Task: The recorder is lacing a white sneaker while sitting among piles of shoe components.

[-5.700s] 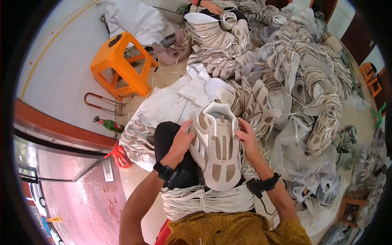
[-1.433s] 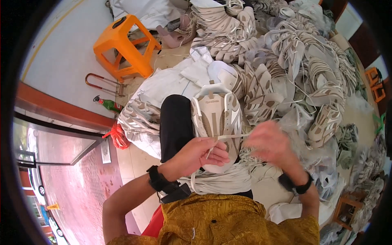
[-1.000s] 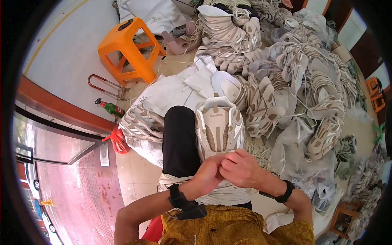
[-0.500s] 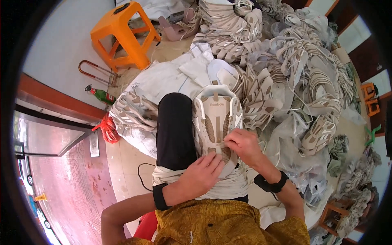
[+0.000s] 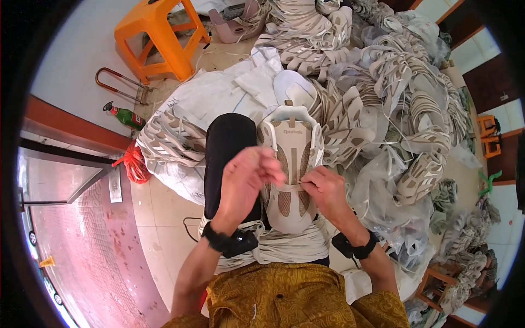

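Observation:
On my right thigh lies a beige and white shoe upper with brown mesh panels, its toe pointing toward me. A flat off-white shoelace crosses its tongue low down. At the right row of eyelets, my right hand is closed in a pinch on that lace's end; the fingertips partly hide it. My left hand is raised over the left edge of the upper, its fingers smeared by motion, so I cannot see whether they hold anything. A bundle of off-white laces lies across my lap.
Stacks of similar uppers lie ahead and right, among clear plastic bags. A white woven sack spreads ahead. Far left stand an orange stool, a green bottle and a red bag.
My left hand has lifted off the toe of the upper and moved up and left, uncovering the toe and lap laces. My right hand stays at the right eyelets.

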### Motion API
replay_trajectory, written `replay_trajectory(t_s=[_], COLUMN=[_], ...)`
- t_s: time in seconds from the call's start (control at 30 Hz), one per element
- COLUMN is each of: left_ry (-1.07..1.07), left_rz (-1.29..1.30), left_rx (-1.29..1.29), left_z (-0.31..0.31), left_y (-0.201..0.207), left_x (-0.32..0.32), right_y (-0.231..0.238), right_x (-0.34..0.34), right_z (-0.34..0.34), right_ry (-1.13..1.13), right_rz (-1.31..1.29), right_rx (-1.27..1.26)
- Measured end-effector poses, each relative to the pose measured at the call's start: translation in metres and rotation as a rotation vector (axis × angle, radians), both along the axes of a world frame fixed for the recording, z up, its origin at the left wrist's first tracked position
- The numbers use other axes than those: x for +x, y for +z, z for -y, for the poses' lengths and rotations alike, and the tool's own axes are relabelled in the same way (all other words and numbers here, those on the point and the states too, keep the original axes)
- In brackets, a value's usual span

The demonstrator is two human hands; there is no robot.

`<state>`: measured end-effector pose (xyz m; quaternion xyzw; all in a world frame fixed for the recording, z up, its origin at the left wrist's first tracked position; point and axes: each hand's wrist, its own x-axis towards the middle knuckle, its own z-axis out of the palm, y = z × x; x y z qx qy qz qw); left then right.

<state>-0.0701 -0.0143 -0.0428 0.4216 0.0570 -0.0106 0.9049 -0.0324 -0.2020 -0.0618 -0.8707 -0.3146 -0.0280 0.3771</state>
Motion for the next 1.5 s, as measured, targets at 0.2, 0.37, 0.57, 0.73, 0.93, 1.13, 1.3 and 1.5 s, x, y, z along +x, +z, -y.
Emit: replay_trajectory(t_s=[0.2,0.37,0.57,0.73,0.93,1.13,1.3,1.5], left_ry=[0.013,-0.014,0.02,-0.132,0.004,0.013,-0.025,-0.044], left_rz=[0.927,1.067,0.392,-0.017,0.687,0.564,0.537,0.537], left_rx=[1.731,1.878,1.15,0.651,1.53,1.461,1.465,1.411], left_z=[0.002,-0.016,-0.002,0.006,0.012,0.014,0.018,0.016], left_y=[-0.008,-0.018,-0.018,-0.029,-0.028,-0.028,-0.023,-0.021], left_x=[0.007,0.003,-0.008,-0.018,-0.028,-0.038,-0.04,-0.039], right_y=[0.003,0.001,0.001,0.004,0.003,0.009,0.005,0.006], right_x=[-0.002,-0.003,-0.003,-0.007,0.001,0.019,0.014,0.018], right_z=[-0.003,-0.005,-0.002,-0.009,-0.012,-0.005,-0.002,0.001], right_ry=[-0.004,-0.022,-0.036,-0.024,0.007,0.177,0.175,0.217], right_rz=[0.061,0.168,0.103,0.213,0.168,-0.256,-0.182,-0.072], right_rx=[-0.052,-0.203,-0.157,-0.247,-0.359,-0.133,-0.154,-0.069])
